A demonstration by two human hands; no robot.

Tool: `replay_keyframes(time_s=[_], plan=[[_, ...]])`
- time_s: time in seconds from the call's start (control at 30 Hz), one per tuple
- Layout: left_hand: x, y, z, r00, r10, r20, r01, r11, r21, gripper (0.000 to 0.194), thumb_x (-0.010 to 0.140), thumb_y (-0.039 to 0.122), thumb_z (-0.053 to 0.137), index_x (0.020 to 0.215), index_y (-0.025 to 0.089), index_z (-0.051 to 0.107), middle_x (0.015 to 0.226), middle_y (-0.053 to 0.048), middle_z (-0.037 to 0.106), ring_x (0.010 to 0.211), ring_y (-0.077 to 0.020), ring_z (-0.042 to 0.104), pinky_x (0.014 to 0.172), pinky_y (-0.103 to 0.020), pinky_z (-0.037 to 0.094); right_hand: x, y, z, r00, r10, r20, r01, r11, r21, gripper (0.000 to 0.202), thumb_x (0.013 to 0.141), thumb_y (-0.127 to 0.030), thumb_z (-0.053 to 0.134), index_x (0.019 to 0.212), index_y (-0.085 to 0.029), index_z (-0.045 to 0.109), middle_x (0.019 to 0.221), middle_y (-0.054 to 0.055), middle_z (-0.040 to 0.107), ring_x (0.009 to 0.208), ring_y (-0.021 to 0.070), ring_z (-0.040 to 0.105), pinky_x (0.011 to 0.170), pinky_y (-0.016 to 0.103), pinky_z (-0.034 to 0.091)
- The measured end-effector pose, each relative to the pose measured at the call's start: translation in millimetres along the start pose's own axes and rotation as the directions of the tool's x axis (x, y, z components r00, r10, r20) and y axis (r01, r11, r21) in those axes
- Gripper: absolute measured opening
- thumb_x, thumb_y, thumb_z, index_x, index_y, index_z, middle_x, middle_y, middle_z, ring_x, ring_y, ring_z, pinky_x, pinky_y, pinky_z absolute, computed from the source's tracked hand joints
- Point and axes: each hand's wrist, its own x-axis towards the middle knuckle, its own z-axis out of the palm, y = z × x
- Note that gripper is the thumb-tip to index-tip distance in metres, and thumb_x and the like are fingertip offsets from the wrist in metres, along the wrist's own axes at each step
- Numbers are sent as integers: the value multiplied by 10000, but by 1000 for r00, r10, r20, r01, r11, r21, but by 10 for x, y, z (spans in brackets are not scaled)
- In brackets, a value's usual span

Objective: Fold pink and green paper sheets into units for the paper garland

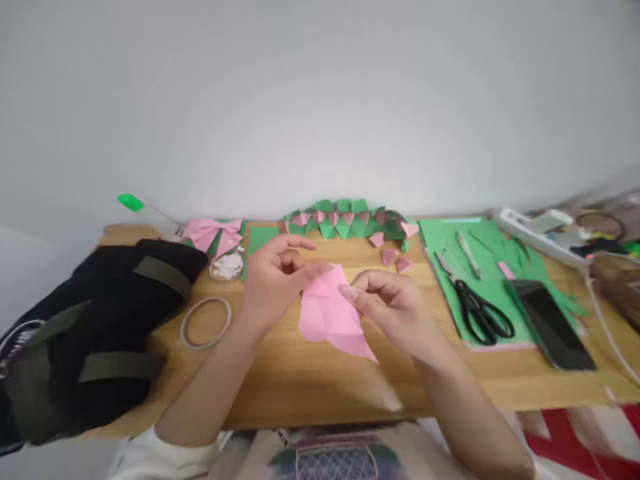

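A creased sheet of pink paper (330,310) hangs above the middle of the wooden table, held up between both hands. My left hand (280,277) pinches its upper left edge with the thumb; the index finger is stretched out over the top. On the other side, my right hand (387,303) grips the upper right edge, its thumb lying on the paper's face. The lower edge droops free and tapers to a corner at the right. Behind the hands stands a row of folded green and pink paper pieces (343,220), with several small pink folded pieces (389,256) beside it.
To the left lie a black bag (110,300), a roll of tape (206,323), a pink paper bow (215,233) and a small dish (227,265). At right, black scissors (481,313), a cutter (469,255) and a phone (553,323) rest on green paper near a power strip (540,237).
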Motion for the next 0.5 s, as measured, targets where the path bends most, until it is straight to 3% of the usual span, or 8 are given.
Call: replay_keyframes(time_s=[0.1,0.2,0.23,0.3,0.37,0.5], plan=[[64,38,-13,995,-47,92,60,988,-141,492,560,349,913,961,182,682,575,40,677,481,-82,579,468,-144,457,103,-104,-14,966,-164,-200,136,980,-147,313,850,-299,634,571,-170,571,553,-24,576,544,94,516,549,219,420],[55,7,32,971,-63,232,125,956,-264,663,670,698,710,1057,160,704,903,-102,763,744,-211,719,638,-297,584,197,-191,8,866,-311,-393,215,939,-268,281,849,-271,633,587,-173,606,557,-18,612,548,105,549,561,233,426],[37,-18,67,970,-23,241,101,944,-314,672,646,692,734,1053,158,714,996,-118,758,849,-236,726,731,-318,593,228,-213,28,836,-337,-434,228,931,-285,276,867,-270,613,608,-174,615,565,-15,619,550,108,552,563,238,424],[-9,-71,165,968,40,249,47,941,-334,534,645,517,832,1047,185,720,1068,-103,754,953,-245,722,841,-320,582,286,-243,87,743,-380,-551,234,919,-317,278,873,-282,614,615,-180,624,542,-22,620,516,109,546,540,244,417],[-52,-92,278,966,93,240,-9,945,-327,567,648,332,870,1163,204,671,1162,-96,730,1090,-249,684,946,-312,544,338,-258,157,682,-415,-603,239,905,-352,266,879,-286,610,635,-185,643,543,-19,632,515,117,561,530,245,432],[-79,28,395,989,146,18,-140,973,-184,410,816,317,708,1188,165,625,1168,-115,718,1050,-254,701,870,-334,588,395,-273,201,703,-480,-525,254,858,-446,244,887,-302,600,673,-183,615,554,-24,601,490,108,553,484,230,448]])
